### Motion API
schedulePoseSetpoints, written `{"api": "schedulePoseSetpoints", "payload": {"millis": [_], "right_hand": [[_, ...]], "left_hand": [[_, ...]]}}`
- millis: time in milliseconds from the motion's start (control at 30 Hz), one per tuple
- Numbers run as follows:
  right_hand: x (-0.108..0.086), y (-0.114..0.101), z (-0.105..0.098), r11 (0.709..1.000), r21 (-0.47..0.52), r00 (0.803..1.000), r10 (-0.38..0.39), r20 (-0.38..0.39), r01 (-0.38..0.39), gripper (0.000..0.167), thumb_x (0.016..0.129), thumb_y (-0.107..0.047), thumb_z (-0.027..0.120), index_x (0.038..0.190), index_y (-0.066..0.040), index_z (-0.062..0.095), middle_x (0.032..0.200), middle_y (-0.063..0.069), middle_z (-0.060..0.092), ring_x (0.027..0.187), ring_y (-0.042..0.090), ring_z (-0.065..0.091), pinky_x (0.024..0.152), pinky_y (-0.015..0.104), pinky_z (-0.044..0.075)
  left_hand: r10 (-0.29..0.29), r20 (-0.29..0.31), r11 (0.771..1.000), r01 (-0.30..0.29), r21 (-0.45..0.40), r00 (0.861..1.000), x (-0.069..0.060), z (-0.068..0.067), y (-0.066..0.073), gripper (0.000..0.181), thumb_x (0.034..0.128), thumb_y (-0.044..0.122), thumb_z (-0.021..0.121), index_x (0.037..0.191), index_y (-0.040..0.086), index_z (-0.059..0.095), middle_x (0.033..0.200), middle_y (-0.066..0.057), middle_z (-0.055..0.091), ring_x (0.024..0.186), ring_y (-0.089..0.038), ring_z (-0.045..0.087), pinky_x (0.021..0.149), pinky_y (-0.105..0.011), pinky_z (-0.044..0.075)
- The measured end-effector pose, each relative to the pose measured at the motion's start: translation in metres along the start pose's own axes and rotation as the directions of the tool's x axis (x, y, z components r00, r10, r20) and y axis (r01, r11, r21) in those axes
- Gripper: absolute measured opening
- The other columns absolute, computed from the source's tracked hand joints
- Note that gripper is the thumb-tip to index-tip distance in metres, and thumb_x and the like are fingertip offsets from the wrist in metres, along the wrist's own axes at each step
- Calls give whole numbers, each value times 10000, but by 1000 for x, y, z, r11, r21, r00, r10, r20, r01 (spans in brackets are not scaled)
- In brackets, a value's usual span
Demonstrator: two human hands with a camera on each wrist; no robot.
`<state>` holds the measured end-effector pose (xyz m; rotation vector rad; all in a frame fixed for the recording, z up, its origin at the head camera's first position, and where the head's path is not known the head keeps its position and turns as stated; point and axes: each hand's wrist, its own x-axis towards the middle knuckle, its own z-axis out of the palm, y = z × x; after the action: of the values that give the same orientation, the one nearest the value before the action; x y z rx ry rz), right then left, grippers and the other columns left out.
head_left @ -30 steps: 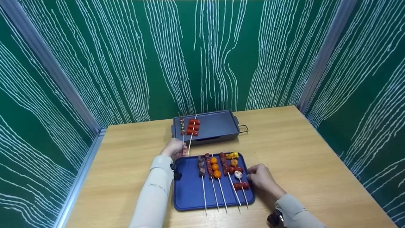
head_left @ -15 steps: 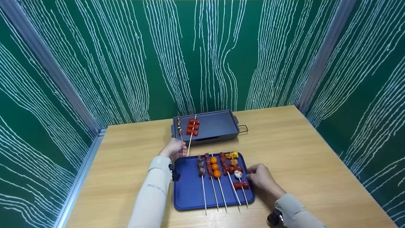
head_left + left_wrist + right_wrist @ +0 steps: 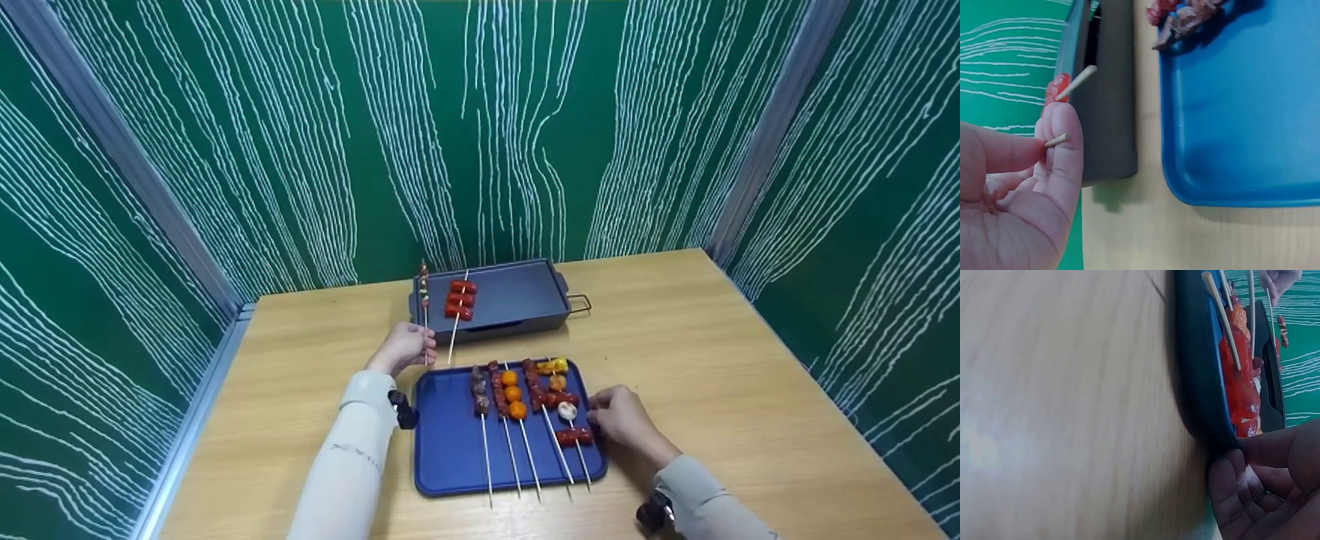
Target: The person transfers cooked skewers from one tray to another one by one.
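Note:
My left hand [image 3: 405, 345] pinches the bare stick of a thin skewer [image 3: 424, 289] strung with small red, green and pale pieces. This skewer stands over the left end of the grey grill pan [image 3: 517, 292], its tip reaching past the far rim. In the left wrist view, thumb and fingers meet on the stick's end [image 3: 1058, 139]. Beside it, a red sausage skewer [image 3: 460, 300] lies on the pan, stick hanging over the front. My right hand [image 3: 624, 420] grips the right edge of the blue tray [image 3: 446, 450], thumb above the rim and fingers below in the right wrist view.
Several skewers lie on the tray's right part: dark meat [image 3: 479, 390], orange balls [image 3: 513, 394], red meat [image 3: 535, 382] and a mixed one [image 3: 568, 411]. Their sticks overhang the front rim. A wire handle [image 3: 580, 303] juts from the pan's right end. Green walls enclose the wooden table [image 3: 735, 375].
My left hand has moved slightly left and up with the thin skewer, which has shifted toward the pan's left end and now stands straighter. My right hand stays on the tray.

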<state>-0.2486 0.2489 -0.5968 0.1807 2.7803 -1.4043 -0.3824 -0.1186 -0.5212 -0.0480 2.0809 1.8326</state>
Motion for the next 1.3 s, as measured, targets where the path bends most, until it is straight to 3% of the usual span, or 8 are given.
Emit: {"api": "schedulePoseSetpoints", "payload": {"millis": [133, 367, 600, 767, 967, 1300], "right_hand": [[1, 1, 0, 1000, 6, 1000, 12, 3, -12, 153, 859, 104, 715, 1000, 115, 772, 923, 193, 754, 688, 163, 634, 582, 254, 529], [0, 0, 0, 1000, 9, 1000, 20, 13, -20, 147, 864, 102, 712, 999, 107, 772, 930, 175, 762, 770, 192, 661, 633, 263, 556], [0, -1, -1, 1000, -12, 1000, 9, 15, -9, 82, 859, 89, 720, 919, 70, 772, 823, 95, 733, 732, 170, 618, 616, 251, 503], [1, -1, 0, 999, 21, 999, 37, 31, -37, 122, 878, 96, 703, 980, 93, 770, 860, 123, 745, 706, 171, 635, 588, 259, 531], [1, 0, 0, 997, 41, 997, 59, 41, -60, 180, 893, 102, 697, 1061, 122, 760, 926, 166, 765, 697, 171, 656, 590, 277, 568], [-1, -1, -1, 999, 36, 999, 32, 30, -33, 98, 874, 100, 705, 943, 76, 770, 809, 80, 719, 645, 160, 617, 561, 265, 525]], "left_hand": [[-5, 16, 1000, 5, 10, 1000, -5, -3, 3, 207, 976, -143, 391, 1030, 6, 524, 831, -50, 525, 619, -134, 553, 608, -257, 573], [11, 12, 999, -11, 41, 1000, -15, -9, 4, 176, 1019, -123, 445, 1136, -63, 562, 891, -81, 569, 679, -150, 606, 679, -276, 623], [29, -7, 999, -29, 22, 1000, -19, -15, 2, 205, 1049, -107, 425, 1189, -104, 574, 909, -77, 578, 679, -138, 588, 644, -231, 594], [46, -14, 999, -45, 30, 999, -25, -16, 1, 225, 1072, -91, 424, 1235, -125, 576, 914, -76, 590, 703, -147, 600, 660, -230, 597], [77, 27, 997, -77, 9, 997, -34, -13, -1, 188, 1053, -98, 413, 1158, -116, 568, 898, -71, 557, 692, -136, 582, 659, -238, 584], [68, -6, 998, -68, 13, 998, -38, -8, -14, 156, 1052, -99, 441, 1155, -98, 557, 871, -75, 571, 682, -137, 597, 629, -237, 602]]}}
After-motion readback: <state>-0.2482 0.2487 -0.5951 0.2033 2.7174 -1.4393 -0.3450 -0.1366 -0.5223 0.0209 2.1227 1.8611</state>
